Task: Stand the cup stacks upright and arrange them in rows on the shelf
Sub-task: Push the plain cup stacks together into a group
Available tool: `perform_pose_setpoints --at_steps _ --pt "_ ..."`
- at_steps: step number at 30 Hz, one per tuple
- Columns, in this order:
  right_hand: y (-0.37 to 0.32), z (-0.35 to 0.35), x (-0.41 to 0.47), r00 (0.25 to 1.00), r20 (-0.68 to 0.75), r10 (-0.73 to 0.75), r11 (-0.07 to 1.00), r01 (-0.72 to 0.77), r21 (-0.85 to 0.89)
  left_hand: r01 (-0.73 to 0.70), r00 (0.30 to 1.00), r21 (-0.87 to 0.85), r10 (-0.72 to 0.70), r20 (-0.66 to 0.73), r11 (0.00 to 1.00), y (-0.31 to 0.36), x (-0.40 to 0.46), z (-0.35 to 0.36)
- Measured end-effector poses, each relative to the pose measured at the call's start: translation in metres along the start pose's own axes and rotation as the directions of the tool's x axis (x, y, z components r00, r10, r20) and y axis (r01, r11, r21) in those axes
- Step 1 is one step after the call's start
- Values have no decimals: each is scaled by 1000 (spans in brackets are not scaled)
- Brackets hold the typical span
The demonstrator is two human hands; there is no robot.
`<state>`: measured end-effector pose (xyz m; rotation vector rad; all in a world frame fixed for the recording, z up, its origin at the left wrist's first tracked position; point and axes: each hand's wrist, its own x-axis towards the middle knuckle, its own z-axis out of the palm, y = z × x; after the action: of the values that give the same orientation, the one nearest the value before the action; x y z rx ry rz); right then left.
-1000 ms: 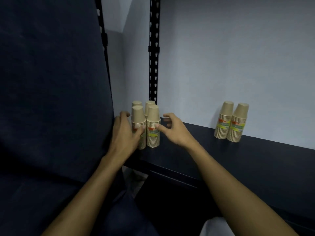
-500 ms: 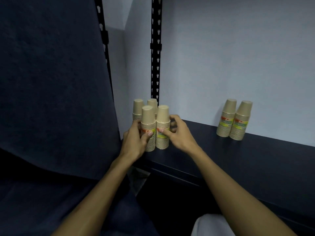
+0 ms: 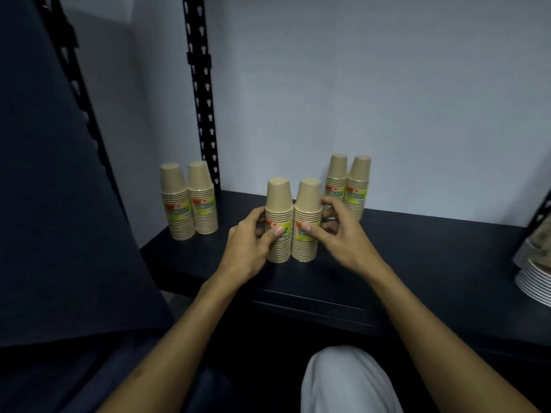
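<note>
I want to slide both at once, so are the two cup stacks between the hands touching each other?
Touching. The head view shows the left stack and the right stack pressed side by side at their rims, with no gap.

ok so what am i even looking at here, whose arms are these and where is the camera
There is no machine here: these are a person's two bare arms, filmed by one wide-angle camera worn on their head, looking forward and down. All the pictures come from that same view.

In front is a dark shelf board against a pale wall, with a black slotted upright at the back corner. On it stand six stacks of tan paper cups with green and yellow labels, upside down, in pairs: the left pair, the far pair by the wall, and the middle pair.

The left hand and right hand each have a grip on one stack of the middle pair. At the right edge is a pile of white plates. The pale shape below is probably the person's knee.
</note>
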<state>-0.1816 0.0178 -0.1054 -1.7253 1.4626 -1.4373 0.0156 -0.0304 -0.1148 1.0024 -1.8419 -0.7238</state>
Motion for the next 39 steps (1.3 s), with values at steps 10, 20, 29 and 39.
perform_pose_setpoints --at_steps 10,20,29,39 --pt "12 -54 -38 989 -146 7 1000 -8 -5 -49 985 -195 80 152 980 15 4 56" --pt "41 -61 -54 984 -138 112 990 -122 -64 5 970 -248 55 237 969 1 2 74" --pt "46 -61 -54 984 -122 129 981 -145 -130 42 968 -178 4 252 983 -2 5 79" --pt "43 -61 -56 985 -130 116 979 -136 -152 21 974 -133 10 226 991 1 2 80"
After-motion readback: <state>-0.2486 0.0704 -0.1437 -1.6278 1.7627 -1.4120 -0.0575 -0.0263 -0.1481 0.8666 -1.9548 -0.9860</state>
